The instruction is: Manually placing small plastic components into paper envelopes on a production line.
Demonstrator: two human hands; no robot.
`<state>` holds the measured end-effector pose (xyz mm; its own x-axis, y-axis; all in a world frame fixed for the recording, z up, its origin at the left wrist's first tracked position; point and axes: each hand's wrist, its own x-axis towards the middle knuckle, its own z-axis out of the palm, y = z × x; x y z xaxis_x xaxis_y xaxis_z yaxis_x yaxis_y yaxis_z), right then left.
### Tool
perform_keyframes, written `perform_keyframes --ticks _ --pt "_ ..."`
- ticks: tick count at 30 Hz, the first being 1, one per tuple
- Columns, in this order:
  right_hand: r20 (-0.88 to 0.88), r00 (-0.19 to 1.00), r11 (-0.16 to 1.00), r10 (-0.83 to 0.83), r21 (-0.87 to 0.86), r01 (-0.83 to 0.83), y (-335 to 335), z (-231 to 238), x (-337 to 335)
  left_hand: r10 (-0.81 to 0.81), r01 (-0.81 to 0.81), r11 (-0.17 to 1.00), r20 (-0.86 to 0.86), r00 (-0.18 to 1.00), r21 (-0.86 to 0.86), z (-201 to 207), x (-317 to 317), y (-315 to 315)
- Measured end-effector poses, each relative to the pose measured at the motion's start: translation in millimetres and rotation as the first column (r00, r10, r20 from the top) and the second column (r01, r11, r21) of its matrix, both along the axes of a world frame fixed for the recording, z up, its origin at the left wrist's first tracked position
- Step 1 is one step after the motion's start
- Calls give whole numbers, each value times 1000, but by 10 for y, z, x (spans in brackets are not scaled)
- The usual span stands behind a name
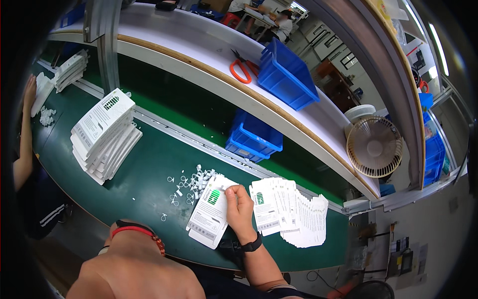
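Note:
My right hand (240,209), a dark band at its wrist, pinches the upper right edge of a flat white box (207,219) with green print. The box lies tilted over the near part of the green table (149,194). My left forearm, wearing a red bracelet, comes in at the lower left; my left hand (124,224) is bent away near the table edge, its fingers hidden behind the wrist. Small white looped plastic pieces (199,180) are heaped and scattered just beyond the box. Right of my right hand, flat white boxes (294,214) lie fanned out, overlapping.
A tall stack of white boxes (104,129) stands at left. Farther left, a co-worker's arm (25,129) reaches toward more boxes (71,70) and loops. A blue bin (254,137) sits under the shelf; another bin (288,74), orange-handled scissors (241,72) and a fan (374,147) are on it.

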<state>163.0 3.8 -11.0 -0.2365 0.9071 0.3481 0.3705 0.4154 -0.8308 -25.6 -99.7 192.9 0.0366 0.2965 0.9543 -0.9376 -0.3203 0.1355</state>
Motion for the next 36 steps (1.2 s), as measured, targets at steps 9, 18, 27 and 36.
perform_keyframes --ticks 9,18,27,36 --pt "29 1000 1000 -3 -25 4 -4 41 8 -13 9 996 -49 999 -88 42 8 -37" --pt "3 1000 998 -2 -64 3 -6 118 -54 -17 21 998 -57 998 54 124 -27 64" --pt "-8 1000 998 10 62 -10 -39 -4 -7 -187 281 877 -261 947 389 51 -180 103" --pt "-2 1000 999 21 43 -21 -7 56 -35 704 -551 608 68 707 -572 306 466 -418"
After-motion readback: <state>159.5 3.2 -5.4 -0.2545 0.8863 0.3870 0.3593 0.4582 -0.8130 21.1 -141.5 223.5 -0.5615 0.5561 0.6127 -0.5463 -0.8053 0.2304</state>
